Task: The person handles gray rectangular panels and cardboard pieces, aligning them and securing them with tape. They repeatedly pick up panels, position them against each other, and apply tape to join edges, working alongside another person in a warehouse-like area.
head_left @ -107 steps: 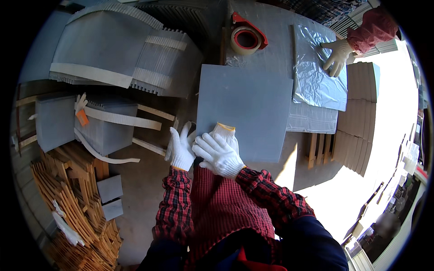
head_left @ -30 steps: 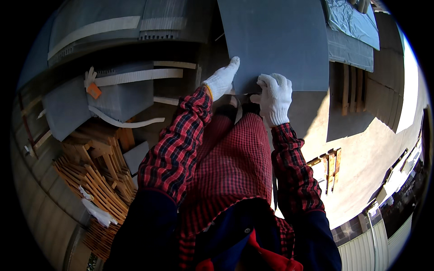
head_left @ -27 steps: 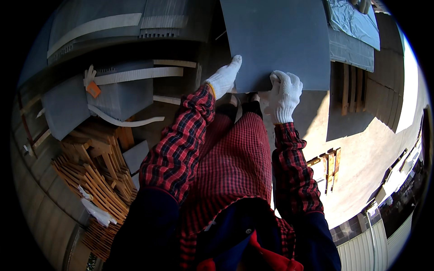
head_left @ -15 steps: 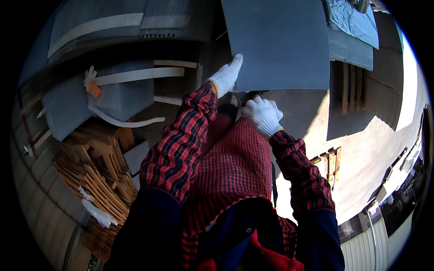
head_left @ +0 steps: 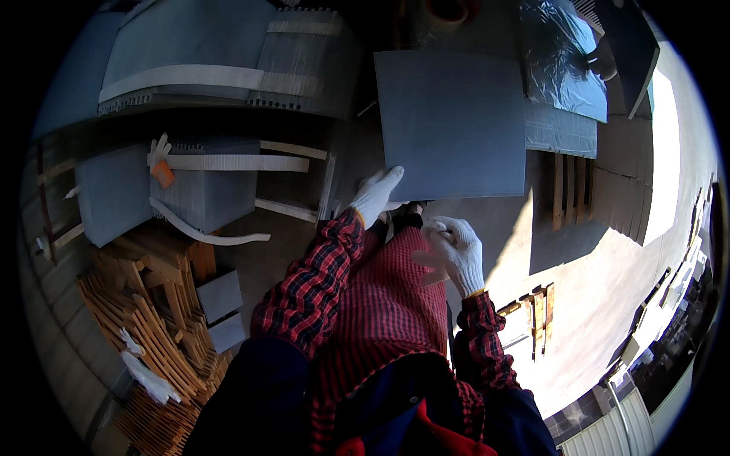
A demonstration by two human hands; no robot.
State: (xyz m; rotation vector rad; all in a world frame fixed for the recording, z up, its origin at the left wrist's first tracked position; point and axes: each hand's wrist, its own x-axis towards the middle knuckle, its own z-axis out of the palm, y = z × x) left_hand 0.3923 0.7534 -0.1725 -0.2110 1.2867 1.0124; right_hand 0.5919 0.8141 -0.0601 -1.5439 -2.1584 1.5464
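A flat grey panel point(head_left: 455, 125) lies in front of me. At its near left corner, my left hand point(head_left: 375, 196), in a white knit glove, grips the edge with the thumb on top and the fingers partly hidden. My right hand point(head_left: 461, 254), gloved alike, is off the panel, just nearer to me than its front edge and over my checked apron point(head_left: 391, 292). Its fingers are curled closed. A pale, see-through shape shows beside them, too blurred to name.
Left stand grey sheet stacks point(head_left: 201, 190) with pale strips point(head_left: 236, 163) and a loose glove point(head_left: 160, 150). Wooden pallets point(head_left: 163, 304) lean below. Right are a film-covered stack point(head_left: 559, 61), another person's gloved hand point(head_left: 602, 61) and a dark panel point(head_left: 635, 49).
The panel's near edge now sits lower in view, with my left hand still at its corner. My right hand has moved away from that edge, toward me, and its fingers have curled. A dark panel appears far right.
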